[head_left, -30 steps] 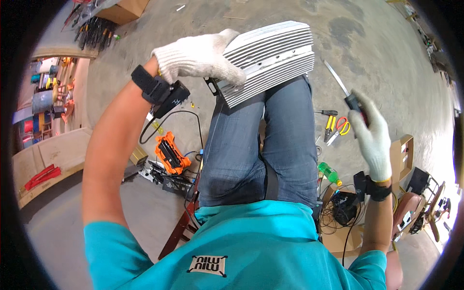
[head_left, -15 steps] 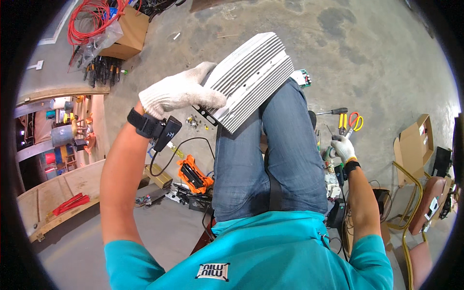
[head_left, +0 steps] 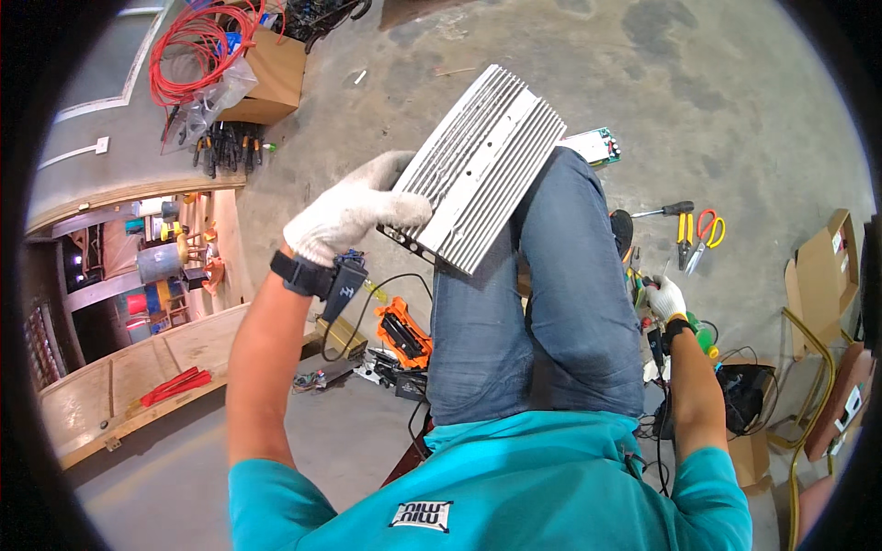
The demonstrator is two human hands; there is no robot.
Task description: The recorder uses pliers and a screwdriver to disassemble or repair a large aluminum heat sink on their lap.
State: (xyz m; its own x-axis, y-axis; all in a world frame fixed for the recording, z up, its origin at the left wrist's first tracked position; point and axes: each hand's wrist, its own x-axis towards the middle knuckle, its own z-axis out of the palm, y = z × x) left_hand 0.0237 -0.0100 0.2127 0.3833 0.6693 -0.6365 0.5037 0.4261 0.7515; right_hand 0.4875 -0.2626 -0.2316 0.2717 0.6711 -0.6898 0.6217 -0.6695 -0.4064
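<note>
Probably the ridged metal block [head_left: 485,174], up on the knees [head_left: 562,197], is hard, stiff and a bit heavy, so edges are best for holding, and the left hand [head_left: 354,216] grips one, but I can't tell what the right hand [head_left: 665,299] has or how open it is.

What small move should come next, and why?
Perhaps steady the silver ribbed metal block with the white-gloved left hand: it slants over the blue denim legs, and the white-gloved right hand is beside them, not supporting it.
</note>
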